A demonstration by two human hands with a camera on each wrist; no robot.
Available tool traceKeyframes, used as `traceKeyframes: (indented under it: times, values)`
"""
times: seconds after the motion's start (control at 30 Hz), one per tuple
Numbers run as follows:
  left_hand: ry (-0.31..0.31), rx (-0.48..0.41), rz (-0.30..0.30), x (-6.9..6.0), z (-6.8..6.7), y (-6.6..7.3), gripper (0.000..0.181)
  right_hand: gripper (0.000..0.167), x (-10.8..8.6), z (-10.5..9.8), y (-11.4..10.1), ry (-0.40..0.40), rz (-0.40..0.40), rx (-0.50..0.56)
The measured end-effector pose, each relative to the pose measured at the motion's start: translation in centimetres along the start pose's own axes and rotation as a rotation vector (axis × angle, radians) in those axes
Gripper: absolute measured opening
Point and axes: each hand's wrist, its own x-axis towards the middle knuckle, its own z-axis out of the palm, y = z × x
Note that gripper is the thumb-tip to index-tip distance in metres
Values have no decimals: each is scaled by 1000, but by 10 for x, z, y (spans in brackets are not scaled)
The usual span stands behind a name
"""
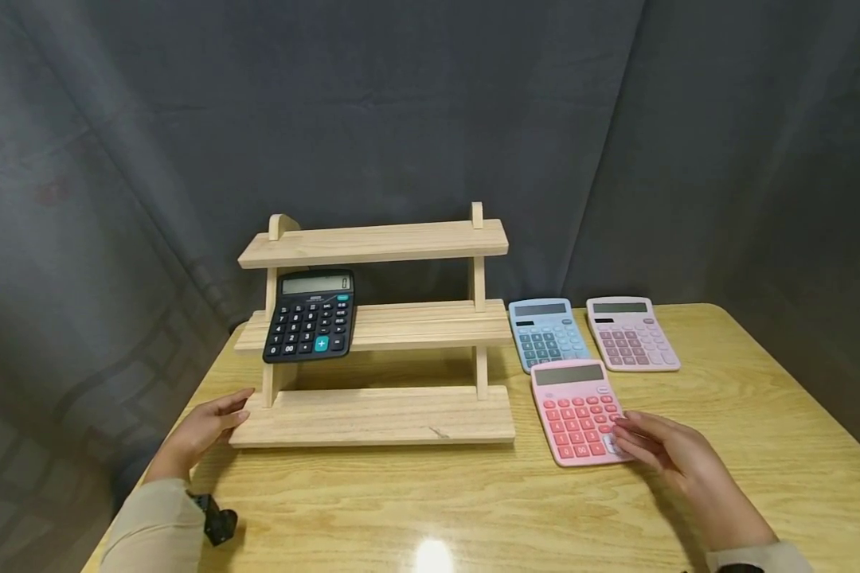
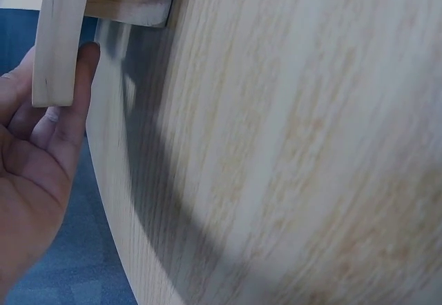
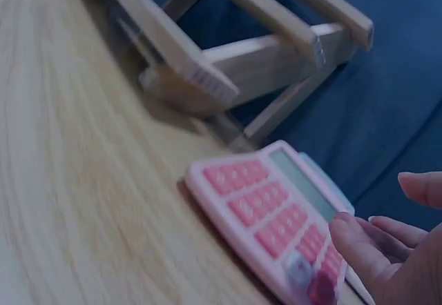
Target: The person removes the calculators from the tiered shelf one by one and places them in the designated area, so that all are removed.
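Note:
At the left end of the lowest board of a three-tier wooden shelf stand (image 1: pixel 380 418), my left hand (image 1: pixel 204 430) grips the board's end. The left wrist view shows that board end (image 2: pixel 59 50) between thumb and fingers. A pink calculator (image 1: pixel 569 390) with darker pink keys lies right of the stand. My right hand (image 1: pixel 659 450) is at its lower right edge, fingers loosely extended. In the right wrist view these fingers (image 3: pixel 359 250) overlap the pink calculator's keys side; whether they touch it I cannot tell. A black calculator (image 1: pixel 311 318) leans on the middle tier's left end.
Behind the pink calculator lies a blue calculator (image 1: pixel 545 326), its lower edge partly covered. A pale lilac calculator (image 1: pixel 631 334) is to its right. All this is on a wood-grain table (image 1: pixel 373 509), with a dark grey curtain (image 1: pixel 401 103) behind it.

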Motion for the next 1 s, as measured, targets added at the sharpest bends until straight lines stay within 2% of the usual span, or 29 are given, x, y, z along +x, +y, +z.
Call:
traceKeyframes:
  times: [0.1, 0.3, 0.47, 0.7, 0.9, 1.0]
  values:
    - [10, 6, -4, 0, 0, 0, 55, 4, 0, 10, -1, -43, 17, 16]
    - [40, 40, -7, 0, 1, 0, 54, 16, 2, 30, 2, -209, -45, -36]
    - [66, 61, -3, 1, 2, 3, 52, 17, 6, 47, 9, -280, -67, -57]
    - [74, 59, 9, 3, 2, -1, 55, 17, 7, 71, 17, -277, -67, -96]
    - [60, 60, 4, 0, 2, 3, 53, 14, 9, 92, 22, -258, -78, -149]
    - [67, 56, 1, 0, 3, 2, 53, 15, 10, 101, 24, -285, -99, -174]
